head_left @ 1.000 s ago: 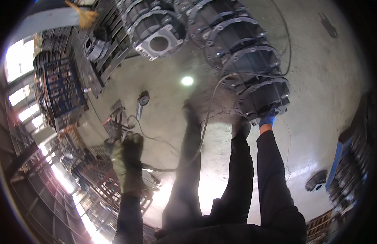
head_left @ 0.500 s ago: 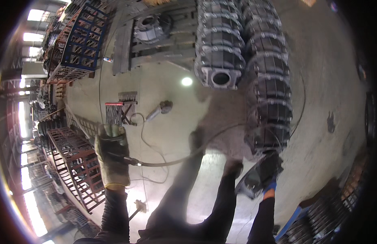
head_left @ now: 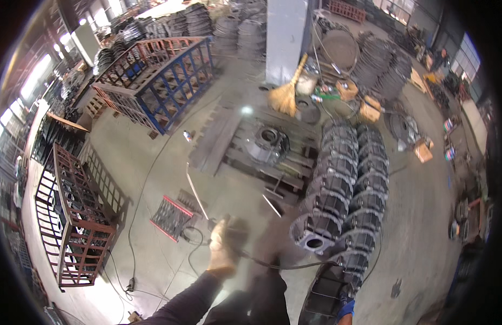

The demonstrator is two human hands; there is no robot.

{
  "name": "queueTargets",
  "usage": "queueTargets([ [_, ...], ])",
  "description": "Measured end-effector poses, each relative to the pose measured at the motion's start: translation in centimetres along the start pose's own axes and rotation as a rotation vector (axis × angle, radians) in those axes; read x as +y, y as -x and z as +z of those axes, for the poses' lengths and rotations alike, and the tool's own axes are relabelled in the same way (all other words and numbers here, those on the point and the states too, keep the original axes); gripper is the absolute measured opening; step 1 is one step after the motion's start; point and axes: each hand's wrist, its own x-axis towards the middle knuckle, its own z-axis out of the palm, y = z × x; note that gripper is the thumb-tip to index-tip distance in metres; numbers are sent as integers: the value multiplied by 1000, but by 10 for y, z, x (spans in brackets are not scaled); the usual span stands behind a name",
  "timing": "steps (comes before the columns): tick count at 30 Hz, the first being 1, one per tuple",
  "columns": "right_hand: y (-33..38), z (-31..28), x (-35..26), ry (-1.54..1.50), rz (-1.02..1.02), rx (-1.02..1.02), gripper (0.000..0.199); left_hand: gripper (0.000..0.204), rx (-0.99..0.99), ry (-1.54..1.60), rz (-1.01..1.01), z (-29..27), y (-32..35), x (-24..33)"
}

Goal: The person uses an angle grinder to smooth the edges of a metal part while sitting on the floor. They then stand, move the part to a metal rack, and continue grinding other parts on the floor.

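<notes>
My left hand point(head_left: 222, 250), in a pale work glove and blurred, is closed round what looks like a welding electrode holder point(head_left: 210, 223). A thin pale rod point(head_left: 197, 190) extends forward from it. A black cable point(head_left: 283, 266) runs from that hand to the right, passing by the dark welding mask point(head_left: 322, 295). At the lower right, my right hand point(head_left: 346, 310), gloved in blue, grips the mask at its edge; most of its fingers are hidden. Beyond it stand two rows of ribbed grey metal housings point(head_left: 329, 187). Another housing point(head_left: 268, 143) sits on a slatted pallet point(head_left: 207, 146).
A red-edged rack point(head_left: 172, 218) lies on the floor by the left hand. Brown point(head_left: 88, 238) and blue point(head_left: 172, 92) metal cages stand at left. Floor cables point(head_left: 148, 179) cross there. A pillar point(head_left: 286, 43) and a straw broom point(head_left: 286, 97) are at the back.
The view has tipped up and swung toward the far part of the hall. My left hand has moved right and turned; the pale rod now shows. My right hand still holds the mask, lower in view.
</notes>
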Motion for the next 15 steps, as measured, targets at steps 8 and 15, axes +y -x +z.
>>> queueTargets([
  [8, -159, 230, -122, 34, -67, -501, 41, 37, 116, 55, 263, 51, -161, 54],
  [15, -289, 469, -192, 365, -213, -803, 45, 29, 161, 167, 426, 134, -297, 128],
])
